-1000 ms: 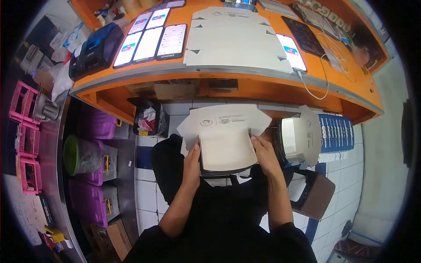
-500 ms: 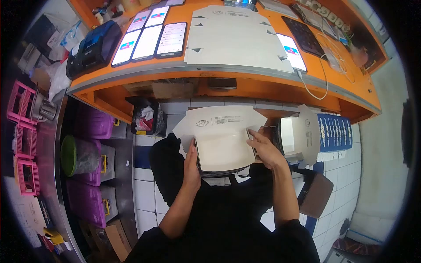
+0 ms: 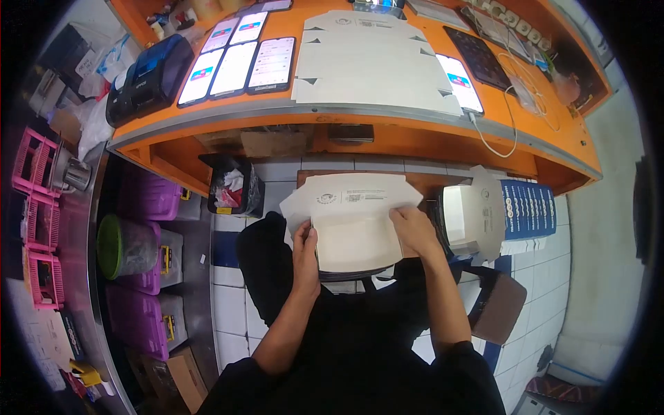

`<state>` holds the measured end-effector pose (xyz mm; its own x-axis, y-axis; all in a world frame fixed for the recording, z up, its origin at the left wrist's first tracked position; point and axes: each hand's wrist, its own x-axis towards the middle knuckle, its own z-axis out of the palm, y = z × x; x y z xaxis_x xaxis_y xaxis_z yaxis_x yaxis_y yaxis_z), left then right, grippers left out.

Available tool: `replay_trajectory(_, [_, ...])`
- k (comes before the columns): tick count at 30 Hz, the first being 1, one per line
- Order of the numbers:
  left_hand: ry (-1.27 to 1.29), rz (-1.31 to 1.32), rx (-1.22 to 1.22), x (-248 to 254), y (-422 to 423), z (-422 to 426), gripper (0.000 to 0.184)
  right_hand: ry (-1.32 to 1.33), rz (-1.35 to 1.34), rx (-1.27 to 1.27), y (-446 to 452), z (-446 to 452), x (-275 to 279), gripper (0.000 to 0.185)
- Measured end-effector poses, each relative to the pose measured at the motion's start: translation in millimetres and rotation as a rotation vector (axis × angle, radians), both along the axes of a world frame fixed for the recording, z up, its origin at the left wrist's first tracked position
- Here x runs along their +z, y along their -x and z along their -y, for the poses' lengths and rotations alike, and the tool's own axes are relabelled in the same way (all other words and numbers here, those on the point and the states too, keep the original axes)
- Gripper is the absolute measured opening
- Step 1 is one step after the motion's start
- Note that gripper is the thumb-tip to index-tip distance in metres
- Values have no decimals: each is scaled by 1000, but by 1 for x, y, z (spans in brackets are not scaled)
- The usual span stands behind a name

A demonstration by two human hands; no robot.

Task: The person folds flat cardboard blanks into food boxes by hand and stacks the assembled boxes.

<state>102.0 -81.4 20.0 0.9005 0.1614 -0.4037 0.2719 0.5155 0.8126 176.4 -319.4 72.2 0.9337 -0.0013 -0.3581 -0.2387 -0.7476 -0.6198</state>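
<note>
A white cardboard food box [image 3: 360, 243] with dark outer sides sits over my lap, its printed lid flap [image 3: 370, 196] folded back away from me. Against the box's left wall, my left hand [image 3: 305, 259] is closed with its fingers on the edge. My right hand [image 3: 413, 232] grips the far right corner, where the side wall meets the lid; its fingertips are partly hidden. Dark edges under the front of the box suggest more boxes stacked beneath it. On the orange desk ahead lies a pile of flat white box blanks [image 3: 370, 66].
Several lit phones [image 3: 232, 68] and a black printer [image 3: 151, 79] stand on the orange desk [image 3: 557, 131]. To the right are folded boxes [image 3: 485, 214] and blue-printed ones [image 3: 529, 211]. A bin [image 3: 232, 190] stands below the desk, with purple-lidded tubs [image 3: 138, 263] at left.
The box has shifted slightly to the right. My right hand has moved up its right wall, fingers now curled at the far corner. My left hand keeps to the left wall.
</note>
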Motion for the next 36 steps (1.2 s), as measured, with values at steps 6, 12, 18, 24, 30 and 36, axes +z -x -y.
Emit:
replay_trajectory(6, [-60,-15,12,2,-4,1,47,-374,259,-387,24,14,-62,43])
replay_trajectory(12, [-80,1,21,5,-2,-1,45,826,641,-340,80,89,-98,43])
replay_trajectory(18, [-261,14,63,21,1,2,51,794,365,-334,82,123,-111,49])
replay_trajectory(24, [-380,25,105,20,7,-5,46,711,225,-288,56,131,-113,43])
replay_trajectory(30, [-487,98,233,32,15,-10,39,656,424,-328,67,128,-116,32])
replay_trajectory(36, [-944,569,299,64,30,-1,27,771,949,-375,111,104,-82,35])
